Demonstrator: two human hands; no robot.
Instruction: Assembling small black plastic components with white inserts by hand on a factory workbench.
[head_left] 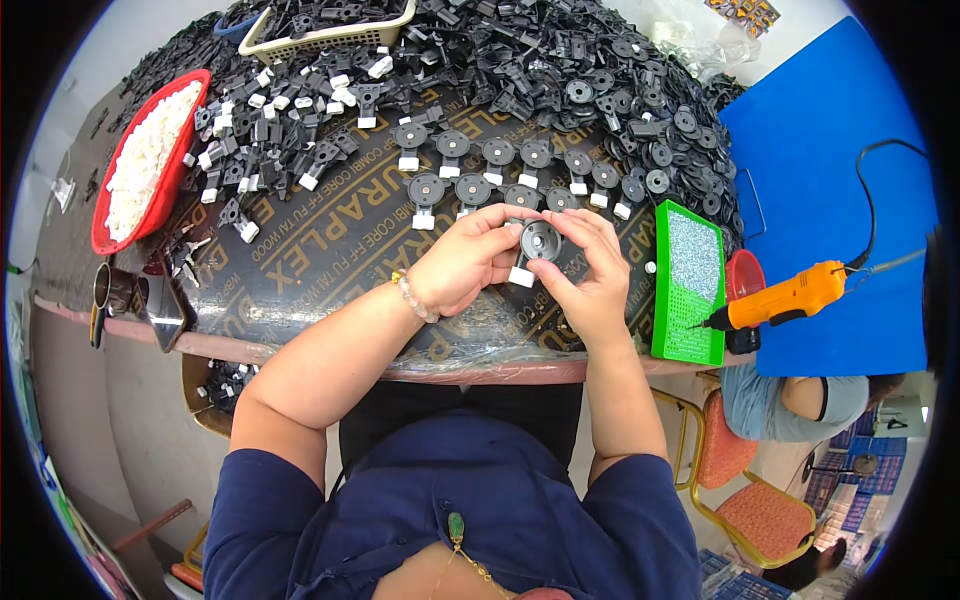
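Between my two hands, above the middle of the table, is a round black plastic part (pixel 541 241) with a hole at its centre. A white block (pixel 521 276) sits at its lower left. My left hand (pixel 462 262) grips the part's left side, its fingers partly curled. On the other side, my right hand (pixel 592 272) closes on the rim with the thumb below and fingers above. Just beyond my hands lie two rows of similar black discs (pixel 452 146) with white ends, a few partly covered by my fingers.
Loose black parts (pixel 480 60) pile across the far side around a cream basket (pixel 330 42). White pieces fill a red basket (pixel 98 225) at left. On the right are a green tray (pixel 674 340) of small metal pieces, an orange electric screwdriver (pixel 790 297) and a blue board (pixel 830 150). Another person (pixel 790 405) sits beyond.
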